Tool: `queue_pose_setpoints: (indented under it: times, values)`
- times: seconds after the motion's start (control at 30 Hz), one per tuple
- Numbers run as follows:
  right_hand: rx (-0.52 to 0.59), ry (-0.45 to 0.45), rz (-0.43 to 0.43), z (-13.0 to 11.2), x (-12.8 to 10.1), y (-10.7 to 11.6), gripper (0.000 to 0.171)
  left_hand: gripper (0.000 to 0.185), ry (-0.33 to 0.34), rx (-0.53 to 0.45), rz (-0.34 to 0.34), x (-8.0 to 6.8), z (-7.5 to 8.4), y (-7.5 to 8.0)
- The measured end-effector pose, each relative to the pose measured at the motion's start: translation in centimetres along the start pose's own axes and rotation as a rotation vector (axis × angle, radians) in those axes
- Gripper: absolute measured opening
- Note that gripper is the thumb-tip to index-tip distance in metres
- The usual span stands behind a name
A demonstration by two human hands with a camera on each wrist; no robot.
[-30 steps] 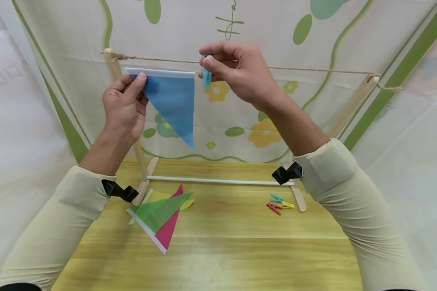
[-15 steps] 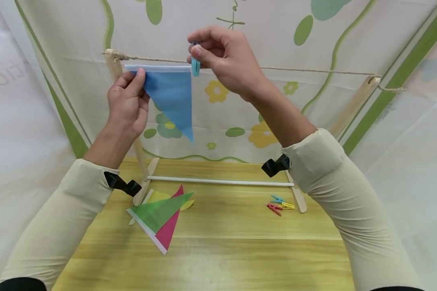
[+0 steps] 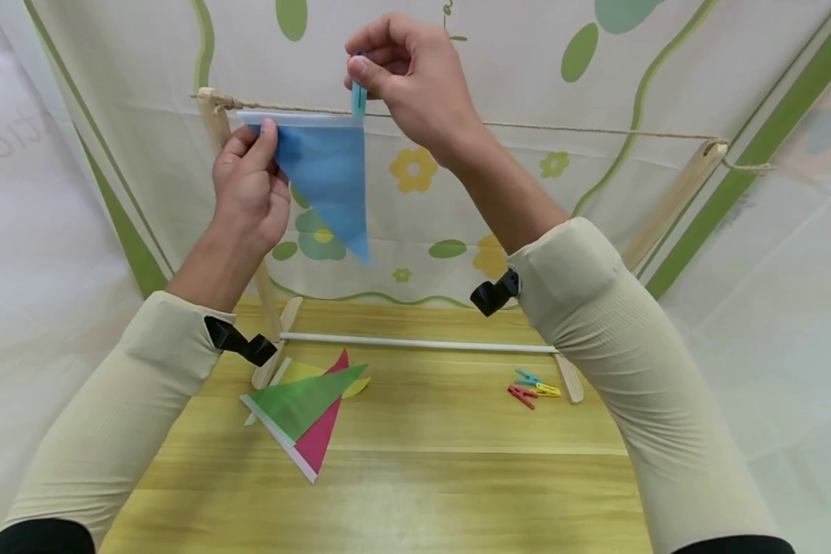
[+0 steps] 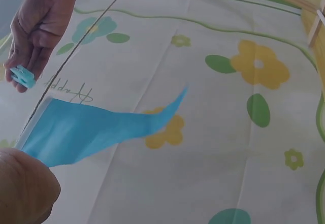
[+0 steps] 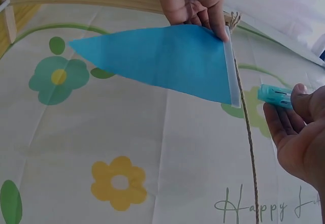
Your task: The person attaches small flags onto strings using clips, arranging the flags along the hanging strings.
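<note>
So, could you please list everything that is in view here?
Blue flag: one, held up at the string.
String: one, tan, between two wooden posts.
Wooden frame: one, on the table.
Blue peg: one, at the flag's top corner.
Flags: green, pink, yellow, piled on the table.
Pegs: about three, blue, red, yellow, on the table.
Table: one, yellow wood.
Left hand: pinches the flag.
Right hand: pinches the peg.

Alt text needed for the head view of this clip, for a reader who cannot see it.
A left hand holds a blue triangular flag against a string stretched between wooden posts, while the right hand pinches a light blue clothespin at the flag's top corner. On the wooden table below lie more flags and small clothespins.
</note>
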State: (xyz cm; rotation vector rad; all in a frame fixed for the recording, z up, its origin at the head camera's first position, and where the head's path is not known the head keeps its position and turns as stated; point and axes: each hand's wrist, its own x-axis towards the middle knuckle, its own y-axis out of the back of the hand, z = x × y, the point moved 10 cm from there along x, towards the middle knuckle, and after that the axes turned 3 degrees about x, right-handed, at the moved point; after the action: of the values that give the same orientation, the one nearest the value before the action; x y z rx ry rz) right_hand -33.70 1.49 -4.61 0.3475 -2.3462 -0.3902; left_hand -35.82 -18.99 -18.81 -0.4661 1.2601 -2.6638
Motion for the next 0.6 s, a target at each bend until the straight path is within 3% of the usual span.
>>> queue_pose_setpoints:
  times: [0.3,0.6]
  values:
    - [0.076,-0.041,0.094,0.4,1.6,-0.8,0.016,0.008,0.007,0.005,0.005,0.2,0.2,-0.1]
    - [0.012,-0.044,0.092,0.5,2.5,-2.0,0.015,0.014,0.037,-0.003,0.01,0.3,0.5,0.1]
